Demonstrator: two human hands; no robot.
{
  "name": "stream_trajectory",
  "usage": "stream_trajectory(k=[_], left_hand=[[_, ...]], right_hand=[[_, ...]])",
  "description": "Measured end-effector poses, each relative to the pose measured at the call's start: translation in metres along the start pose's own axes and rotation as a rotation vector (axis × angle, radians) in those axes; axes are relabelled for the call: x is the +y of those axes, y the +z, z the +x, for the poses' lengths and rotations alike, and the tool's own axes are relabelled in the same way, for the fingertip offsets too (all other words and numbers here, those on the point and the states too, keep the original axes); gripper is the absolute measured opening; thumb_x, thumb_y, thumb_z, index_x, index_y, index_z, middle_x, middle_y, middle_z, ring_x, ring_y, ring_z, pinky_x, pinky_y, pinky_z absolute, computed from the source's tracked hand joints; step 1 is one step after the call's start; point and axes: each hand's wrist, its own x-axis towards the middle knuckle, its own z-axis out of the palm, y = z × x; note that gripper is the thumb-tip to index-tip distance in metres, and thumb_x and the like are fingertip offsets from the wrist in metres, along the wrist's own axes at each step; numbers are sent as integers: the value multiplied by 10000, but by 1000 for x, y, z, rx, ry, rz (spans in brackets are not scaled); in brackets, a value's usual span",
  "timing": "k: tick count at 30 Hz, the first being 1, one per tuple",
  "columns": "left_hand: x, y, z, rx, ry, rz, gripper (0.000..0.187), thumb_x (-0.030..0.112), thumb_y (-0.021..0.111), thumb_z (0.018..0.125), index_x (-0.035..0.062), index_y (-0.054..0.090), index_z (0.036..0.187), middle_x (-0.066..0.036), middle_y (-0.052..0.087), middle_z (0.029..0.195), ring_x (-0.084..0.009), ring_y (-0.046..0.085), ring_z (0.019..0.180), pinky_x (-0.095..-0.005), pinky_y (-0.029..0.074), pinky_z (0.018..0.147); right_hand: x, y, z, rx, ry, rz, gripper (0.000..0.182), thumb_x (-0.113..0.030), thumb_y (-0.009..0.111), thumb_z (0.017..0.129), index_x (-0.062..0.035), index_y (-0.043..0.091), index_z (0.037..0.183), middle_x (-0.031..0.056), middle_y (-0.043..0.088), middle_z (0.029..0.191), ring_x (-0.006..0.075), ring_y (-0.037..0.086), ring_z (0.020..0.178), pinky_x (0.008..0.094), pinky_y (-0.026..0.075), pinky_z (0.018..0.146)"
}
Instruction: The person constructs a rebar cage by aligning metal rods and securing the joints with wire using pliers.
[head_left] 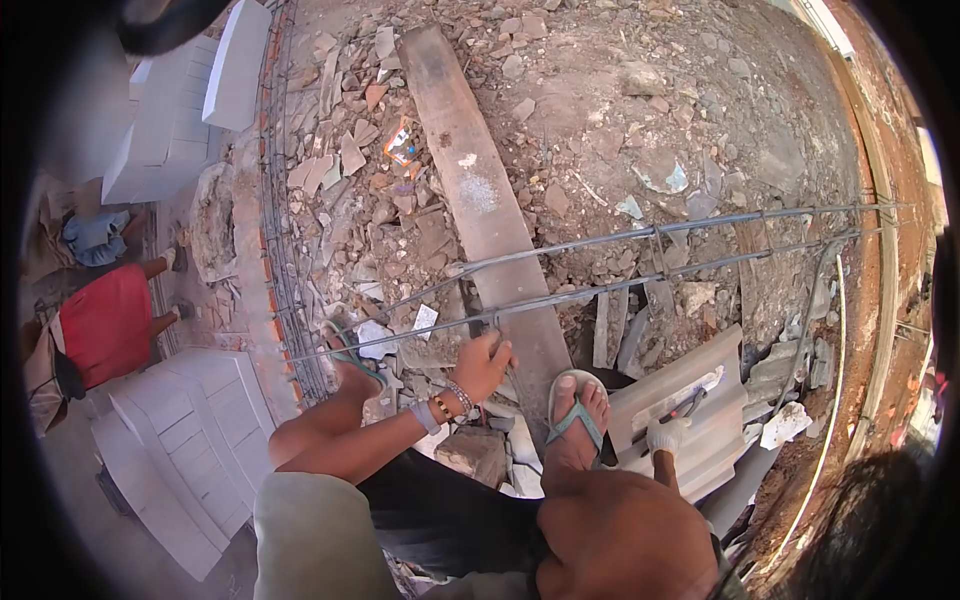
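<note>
My left hand (pixel 482 368), with bead bracelets on its wrist, is closed just below the lower bar of a rebar frame (pixel 590 291). A short dark metal piece (pixel 476 325) shows by its fingertips; what lies inside the fist is hidden. My right hand (pixel 667 436) wears a pale glove and is wrapped round a pair of pliers (pixel 687 403), over a corrugated sheet (pixel 690 420) to the right of my knee. The long parallel bars cross in front of me, joined by stirrups (pixel 657 250).
My sandalled foot (pixel 578 410) rests near the end of a long plank (pixel 470 170) on broken rubble (pixel 620 120). Bundled rebar (pixel 275 200) runs along the left side. White block stacks (pixel 190 430) and a person in red shorts (pixel 105 325) are at the left. A wooden beam (pixel 885 250) lies right.
</note>
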Motion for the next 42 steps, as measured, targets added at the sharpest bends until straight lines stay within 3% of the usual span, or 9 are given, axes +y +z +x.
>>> stream_trajectory(k=[2,5,11,16,20,23,26,33,42], left_hand=[[2,2,-1,15,-15,-35,309,205,515,1025,-56,589,1173,-41,704,774,-111,597,512,-302,497,506],[0,3,-3,11,15,-144,252,244,517,1036,9,556,953,-39,687,783,-91,611,513,-254,470,466],[-8,4,-4,-51,-54,-243,436,251,528,1033,-32,511,1365,-24,701,827,-84,561,530,-272,495,517],[-26,14,-3,37,47,-273,408,264,500,1044,5,527,1358,-8,666,794,-91,565,566,-270,511,552],[-41,20,7,60,76,-261,367,245,470,1060,4,510,1334,-33,644,802,-139,616,600,-283,558,612],[-12,17,-4,-16,-163,-773,351,224,463,1069,-2,458,1338,-66,619,806,-192,682,681,-332,600,644],[-1,11,-8,-104,-153,-661,391,185,480,1064,-8,354,1379,-97,598,835,-248,716,746,-399,632,669],[10,17,-25,23,-208,-700,512,125,525,1039,9,197,1415,-151,620,939,-263,719,760,-421,642,689],[23,19,-38,11,-271,-781,628,115,492,1055,27,56,1498,-217,644,1060,-293,725,856,-441,636,779]], right_hand=[[2,-1,0,-25,4,50,746,-179,626,880,118,293,1476,288,538,1338,367,566,1175,426,463,1001],[6,-2,2,-71,11,146,712,-160,614,883,111,310,1468,273,554,1313,344,587,1133,418,481,972],[18,-6,10,-229,11,479,649,-121,590,890,97,346,1450,243,587,1264,298,627,1048,402,517,913],[15,-18,11,-473,-43,693,599,-89,570,896,85,375,1435,219,614,1224,260,661,978,388,546,864],[-65,-58,-32,-700,-141,566,471,18,499,889,46,444,1356,122,639,1094,147,645,856,326,567,777],[-136,-63,-54,-981,-265,490,410,71,442,893,28,472,1300,99,651,1064,166,657,880,335,573,817],[-200,-49,-83,-1051,-382,400,399,78,413,908,2,468,1295,98,644,1106,172,658,905,329,566,860],[-235,-12,-80,-1299,-509,316,426,52,442,897,-39,436,1312,106,603,1210,188,644,1016,336,542,873],[-280,-9,-90,-1533,-307,287,372,-9,586,828,-71,482,1180,24,531,1048,133,530,957,297,487,790]])
